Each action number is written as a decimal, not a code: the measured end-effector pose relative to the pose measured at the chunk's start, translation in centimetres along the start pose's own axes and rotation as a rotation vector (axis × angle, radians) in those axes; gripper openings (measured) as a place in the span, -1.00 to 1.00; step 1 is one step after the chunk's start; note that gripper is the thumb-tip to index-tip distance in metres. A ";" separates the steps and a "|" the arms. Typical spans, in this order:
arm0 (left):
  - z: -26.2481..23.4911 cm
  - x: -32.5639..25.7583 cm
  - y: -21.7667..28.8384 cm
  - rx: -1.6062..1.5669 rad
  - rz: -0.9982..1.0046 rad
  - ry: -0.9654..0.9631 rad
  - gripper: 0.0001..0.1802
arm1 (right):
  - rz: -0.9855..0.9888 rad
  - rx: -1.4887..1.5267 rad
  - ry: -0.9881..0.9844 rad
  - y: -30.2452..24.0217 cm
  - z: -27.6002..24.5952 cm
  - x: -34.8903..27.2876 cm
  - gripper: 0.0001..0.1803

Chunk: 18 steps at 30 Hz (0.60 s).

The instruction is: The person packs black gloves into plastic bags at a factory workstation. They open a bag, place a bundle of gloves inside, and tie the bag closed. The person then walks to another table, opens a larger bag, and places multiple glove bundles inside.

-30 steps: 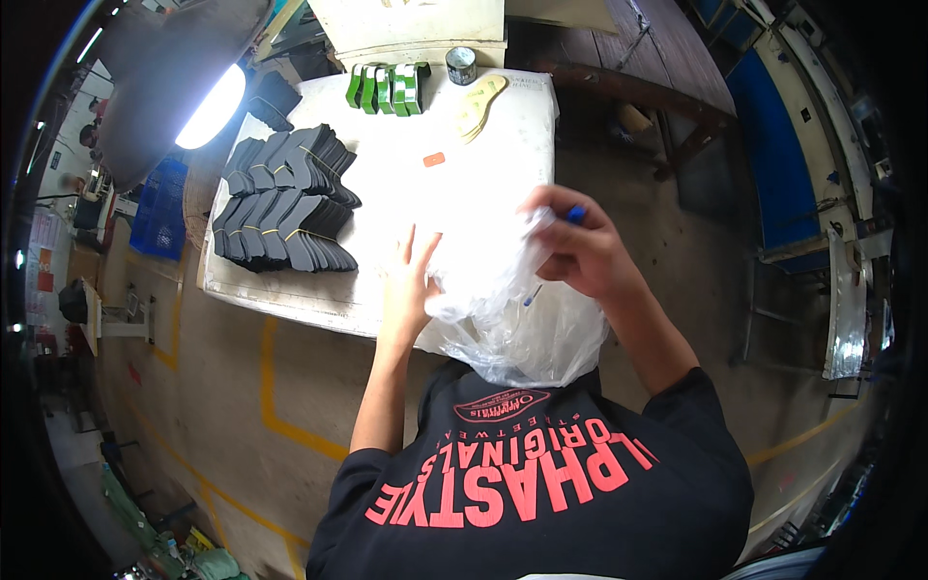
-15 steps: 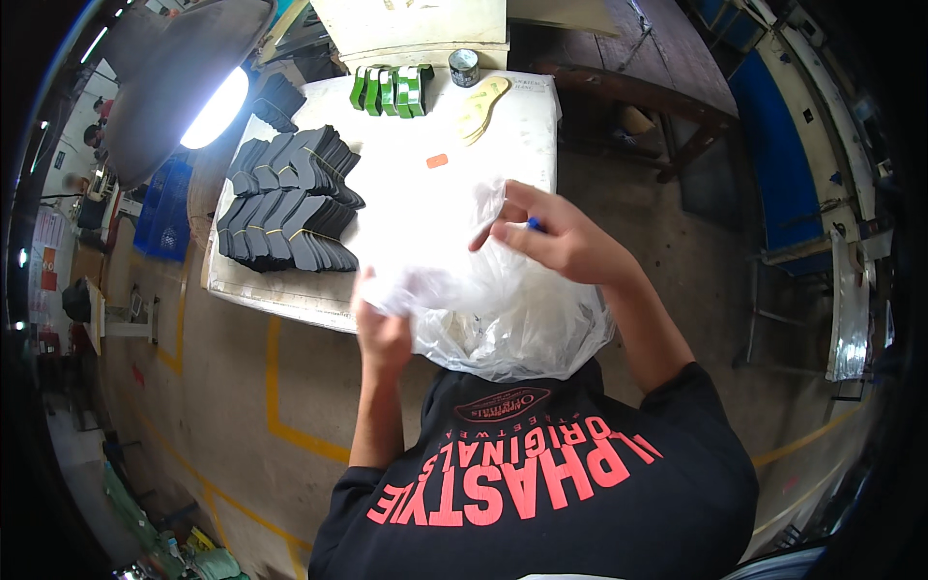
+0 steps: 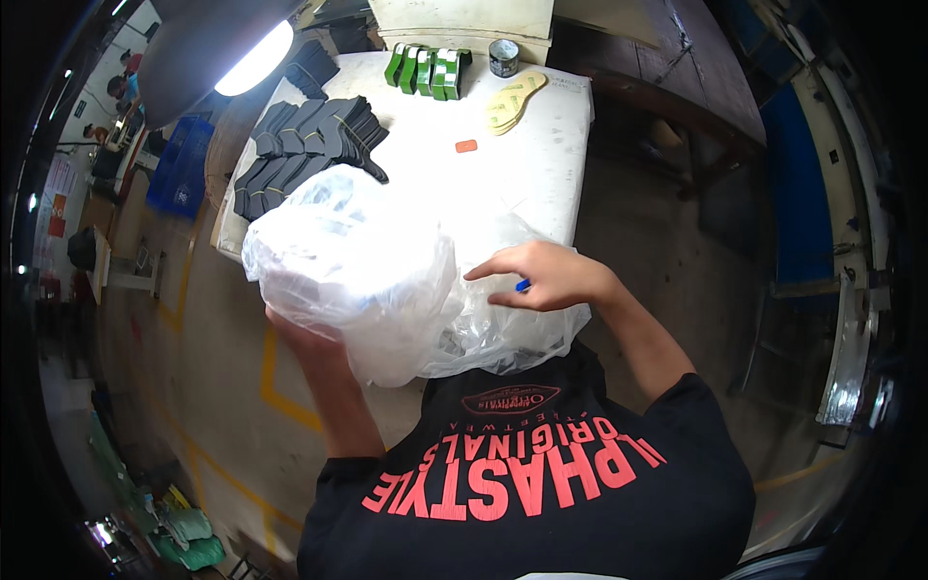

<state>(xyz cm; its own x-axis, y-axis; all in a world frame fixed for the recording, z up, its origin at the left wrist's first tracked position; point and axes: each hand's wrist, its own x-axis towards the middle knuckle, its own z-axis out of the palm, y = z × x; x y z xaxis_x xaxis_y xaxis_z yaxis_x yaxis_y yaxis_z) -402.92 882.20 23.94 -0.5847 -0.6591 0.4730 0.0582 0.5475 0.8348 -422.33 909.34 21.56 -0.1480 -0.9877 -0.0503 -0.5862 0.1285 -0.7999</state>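
Note:
A large, thin, see-through plastic bag [image 3: 343,261] billows over the table's left front, partly covering the dark pieces behind it. My left hand [image 3: 302,329] grips it from below on the left, its fingertips mostly hidden by the film. More crumpled clear plastic [image 3: 493,333] lies at the table's near edge, against my shirt. Over that plastic is my right hand [image 3: 551,275], thumb and forefinger stretched out. A small blue-ended thing [image 3: 523,285], perhaps a pen, pokes out of its curled fingers; the rest is hidden.
Bundled dark grey pieces [image 3: 324,130] stand in rows on the white tabletop [image 3: 425,145]. Behind are green curved parts [image 3: 425,72], a tin [image 3: 503,58], yellow sole-shaped pieces [image 3: 517,101] and an orange tag [image 3: 466,147]. A lit lamp [image 3: 253,58] hangs at upper left.
The left hand has moved left and down, and the plastic bag has spread out to the left over the dark bundles. My right hand has come lower, towards me. The whole view has shifted slightly.

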 end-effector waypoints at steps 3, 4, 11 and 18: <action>-0.7 0.6 -1.4 0.059 0.140 0.090 -0.40 | 0.101 -0.197 0.021 0.0 2.0 0.8 -0.39; -1.5 0.8 -1.9 0.098 0.187 0.126 -0.40 | 0.147 -0.264 0.036 0.1 2.5 1.0 -0.34; -12.0 0.0 -5.2 0.554 0.432 0.273 -0.39 | 0.134 -0.346 0.417 0.3 1.4 0.3 -0.32; -19.6 -3.4 -3.8 -0.008 -0.534 -0.082 -0.28 | 0.487 -0.345 0.399 1.9 0.3 -2.0 -0.30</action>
<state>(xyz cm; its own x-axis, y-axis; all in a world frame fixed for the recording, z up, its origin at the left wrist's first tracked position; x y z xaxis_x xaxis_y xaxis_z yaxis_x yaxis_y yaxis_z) -385.34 872.22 24.68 -0.5960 -0.8020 -0.0411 -0.2584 0.1431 0.9554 -422.91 911.52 20.02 -0.6980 -0.7118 -0.0785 -0.5882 0.6324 -0.5041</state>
